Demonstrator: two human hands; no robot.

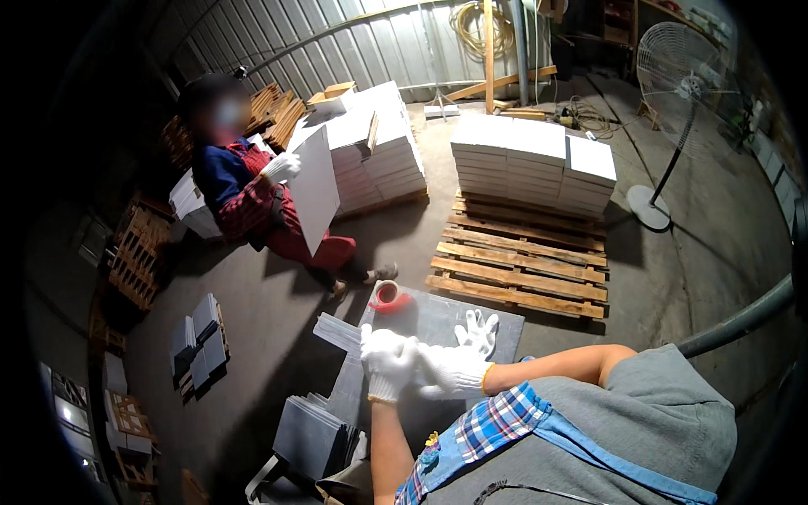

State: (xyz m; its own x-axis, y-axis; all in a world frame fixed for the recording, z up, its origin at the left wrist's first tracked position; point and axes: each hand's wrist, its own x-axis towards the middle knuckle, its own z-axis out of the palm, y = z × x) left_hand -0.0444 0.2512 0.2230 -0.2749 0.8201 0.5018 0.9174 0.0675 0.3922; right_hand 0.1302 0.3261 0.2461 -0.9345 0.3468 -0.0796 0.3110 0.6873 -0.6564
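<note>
White knit gloves cover both of my hands, which meet above a grey work surface (pixel 408 320). My left hand (pixel 389 364) looks closed, its fingers bunched against the fingers of my right hand (pixel 453 372). Where the hands overlap, the right fingertips are hidden, and I cannot make out anything held between them. Just beyond my right hand a loose white glove (pixel 478 332) lies flat on the surface. A red roll of tape (pixel 387 295) sits at the far left corner. Beside my left hand, thin grey strips (pixel 338 332) jut past the left edge.
Grey panels (pixel 310 433) stand at lower left. Ahead, a wooden pallet (pixel 522 261) carries stacked white boxes (pixel 534 160); more white stacks (pixel 374 139) rise behind a co-worker (pixel 244 185) holding a white panel (pixel 313 189). A pedestal fan (pixel 682 101) stands right; low grey stacks (pixel 202 341) lie left.
</note>
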